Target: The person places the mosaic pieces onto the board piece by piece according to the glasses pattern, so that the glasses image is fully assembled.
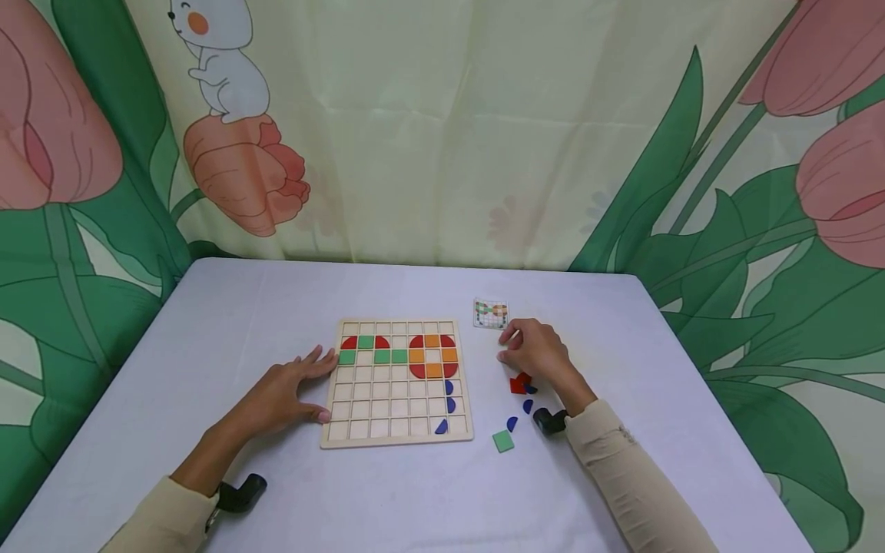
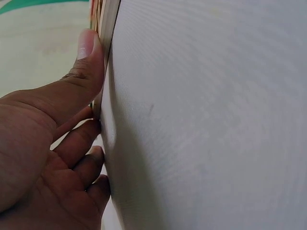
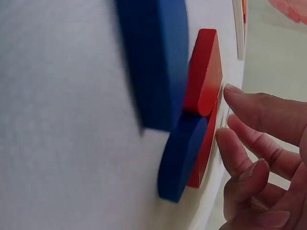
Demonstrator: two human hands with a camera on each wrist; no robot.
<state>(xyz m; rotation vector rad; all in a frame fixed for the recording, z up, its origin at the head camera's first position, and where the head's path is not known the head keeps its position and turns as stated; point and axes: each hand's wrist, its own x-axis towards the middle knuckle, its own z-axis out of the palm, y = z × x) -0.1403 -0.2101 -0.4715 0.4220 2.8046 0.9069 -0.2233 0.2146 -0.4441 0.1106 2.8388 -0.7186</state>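
A wooden grid board (image 1: 396, 392) lies on the table, with red, green, orange and blue pieces in its cells. My left hand (image 1: 283, 393) rests along the board's left edge; in the left wrist view its thumb (image 2: 88, 62) touches the rim. To the right of the board, my right hand (image 1: 539, 352) hovers just below a small pattern card (image 1: 491, 313). Its fingers are loosely bent, with no piece visible between them in the right wrist view. Red pieces (image 3: 206, 72) and a blue half-round piece (image 3: 182, 155) lie close to those fingers.
Loose blue half-round pieces (image 1: 528, 406) and a green square (image 1: 503, 441) lie between the board and the right forearm. A white cloth (image 1: 290, 299) covers the table. Behind it hangs a printed curtain (image 1: 429, 153).
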